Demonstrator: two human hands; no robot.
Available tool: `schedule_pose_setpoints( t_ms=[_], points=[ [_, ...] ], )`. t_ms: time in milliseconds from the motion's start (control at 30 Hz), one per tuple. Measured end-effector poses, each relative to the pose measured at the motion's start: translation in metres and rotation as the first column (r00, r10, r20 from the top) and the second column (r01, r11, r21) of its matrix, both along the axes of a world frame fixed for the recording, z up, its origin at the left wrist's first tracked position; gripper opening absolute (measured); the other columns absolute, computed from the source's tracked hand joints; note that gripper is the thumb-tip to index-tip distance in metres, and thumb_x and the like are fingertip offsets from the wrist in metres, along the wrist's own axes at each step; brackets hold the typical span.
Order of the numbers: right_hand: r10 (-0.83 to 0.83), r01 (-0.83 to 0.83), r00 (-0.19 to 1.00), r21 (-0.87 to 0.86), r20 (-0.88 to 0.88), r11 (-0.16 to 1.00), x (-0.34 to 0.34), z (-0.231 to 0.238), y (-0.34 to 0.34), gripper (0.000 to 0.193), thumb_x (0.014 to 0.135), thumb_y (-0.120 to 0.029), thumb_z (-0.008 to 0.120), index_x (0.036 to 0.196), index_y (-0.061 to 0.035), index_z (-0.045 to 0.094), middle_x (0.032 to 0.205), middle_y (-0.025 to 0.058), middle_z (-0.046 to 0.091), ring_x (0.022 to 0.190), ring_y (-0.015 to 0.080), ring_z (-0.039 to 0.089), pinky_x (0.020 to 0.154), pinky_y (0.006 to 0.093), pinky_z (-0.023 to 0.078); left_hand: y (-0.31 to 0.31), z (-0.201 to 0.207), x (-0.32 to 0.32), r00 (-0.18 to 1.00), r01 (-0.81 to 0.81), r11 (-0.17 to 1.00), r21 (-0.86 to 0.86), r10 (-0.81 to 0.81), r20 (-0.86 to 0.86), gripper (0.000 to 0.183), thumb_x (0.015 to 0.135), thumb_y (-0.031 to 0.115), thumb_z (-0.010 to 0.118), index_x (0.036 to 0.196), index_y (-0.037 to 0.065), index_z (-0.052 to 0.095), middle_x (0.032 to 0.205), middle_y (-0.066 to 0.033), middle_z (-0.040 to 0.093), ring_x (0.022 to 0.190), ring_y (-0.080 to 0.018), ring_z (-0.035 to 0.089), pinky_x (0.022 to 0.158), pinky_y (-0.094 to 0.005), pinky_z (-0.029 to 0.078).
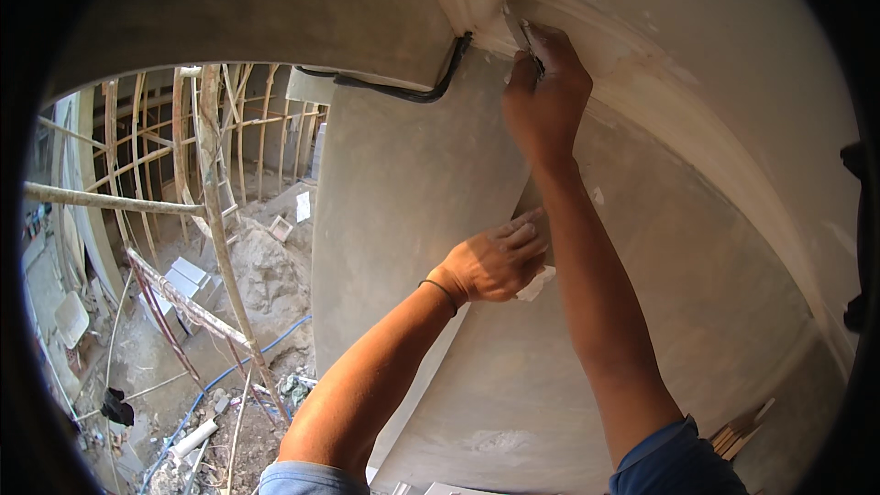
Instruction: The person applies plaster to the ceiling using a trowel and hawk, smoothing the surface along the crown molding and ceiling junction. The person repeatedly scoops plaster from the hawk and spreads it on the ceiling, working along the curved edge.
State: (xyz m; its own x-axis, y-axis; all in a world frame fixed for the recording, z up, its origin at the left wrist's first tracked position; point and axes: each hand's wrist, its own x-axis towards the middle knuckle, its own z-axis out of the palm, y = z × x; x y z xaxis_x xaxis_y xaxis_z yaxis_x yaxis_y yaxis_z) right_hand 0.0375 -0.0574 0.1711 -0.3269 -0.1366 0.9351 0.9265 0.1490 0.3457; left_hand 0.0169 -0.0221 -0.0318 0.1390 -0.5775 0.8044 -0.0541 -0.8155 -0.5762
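High up, where the wall meets the pale moulded cornice [678, 101], my right hand [555, 92] is closed round a small flat scraper [518, 29]. The scraper's blade points up at the cornice corner, and its handle is mostly hidden by my fingers. Lower down, my left hand [495, 261] is by the vertical corner edge of the grey plastered wall [660, 247], its fingers curled together. A whitish patch or lump [536, 284] shows just under those fingers; whether it is held or on the wall I cannot tell.
A black cable [412, 93] runs along the ceiling edge into the corner. Left and below, scaffold poles [220, 211] stand over a rubble-strewn floor with a blue hose [188, 417] and pale boxes [188, 280]. Thin wooden strips [738, 431] are at lower right.
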Motion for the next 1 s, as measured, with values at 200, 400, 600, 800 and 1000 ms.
schedule_pose_setpoints(
  t_ms=[200, 400, 600, 800, 1000],
  points=[
    [0.005, -0.005, 1.0, 0.043, 0.015, 0.999, -0.001, -0.005, -0.005, 0.038, 0.086, 0.013, 0.064, 0.119, 0.0023, 0.079, 0.111, 0.0167, 0.077, 0.1, 0.0363, 0.077, 0.086, 0.0417, 0.062, 0.0, 0.0, -0.002, 0.999, -0.03, 1.0, 0.001, 0.03, -0.034, 0.019, 0.092, 0.019, 0.067, 0.094, 0.004, 0.078, 0.112, -0.0075, 0.07, 0.117, -0.0323, 0.065, 0.127, -0.0455, 0.048],
    [-0.019, 0.018, 1.0, 0.107, 0.01, 0.994, -0.007, -0.008, 0.011, 0.04, 0.085, 0.014, 0.062, 0.121, 0.0034, 0.077, 0.113, 0.0175, 0.076, 0.098, 0.0368, 0.077, 0.084, 0.0425, 0.061, 0.003, -0.004, -0.002, 0.998, -0.022, 1.0, 0.003, 0.022, -0.053, 0.023, 0.09, 0.02, 0.065, 0.1, 0.004, 0.078, 0.121, -0.0097, 0.072, 0.124, -0.0327, 0.065, 0.127, -0.0446, 0.048],
    [-0.031, 0.035, 0.999, 0.119, -0.038, 0.992, -0.013, -0.028, 0.02, 0.039, 0.085, 0.014, 0.061, 0.12, 0.0058, 0.076, 0.111, 0.0175, 0.074, 0.096, 0.0384, 0.076, 0.079, 0.0441, 0.061, 0.01, -0.016, 0.006, 0.954, -0.002, 0.991, -0.135, -0.039, -0.297, 0.029, 0.094, 0.022, 0.062, 0.11, 0.004, 0.077, 0.131, -0.0076, 0.072, 0.128, -0.0289, 0.065, 0.129, -0.0449, 0.045],
    [-0.004, 0.03, 0.994, 0.235, -0.107, 0.971, -0.031, -0.041, 0.048, 0.041, 0.085, 0.013, 0.062, 0.125, 0.0079, 0.073, 0.117, 0.0216, 0.071, 0.099, 0.0416, 0.075, 0.08, 0.0453, 0.061, 0.012, -0.016, 0.019, 0.998, 0.03, 0.996, -0.087, -0.035, -0.05, 0.015, 0.103, 0.02, 0.064, 0.101, 0.006, 0.067, 0.115, -0.0073, 0.064, 0.118, -0.0299, 0.064, 0.131, -0.0511, 0.044],
    [0.069, 0.013, 0.977, 0.381, -0.202, 0.925, -0.049, -0.048, 0.08, 0.049, 0.087, 0.012, 0.061, 0.134, 0.0084, 0.07, 0.128, 0.029, 0.067, 0.108, 0.0479, 0.072, 0.089, 0.0496, 0.061, 0.003, 0.001, 0.01, 0.968, 0.219, 0.97, -0.107, -0.229, -0.099, 0.011, 0.095, 0.006, 0.075, 0.096, 0.005, 0.065, 0.105, -0.0072, 0.058, 0.105, -0.0279, 0.06, 0.128, -0.0597, 0.046]
  ],
)
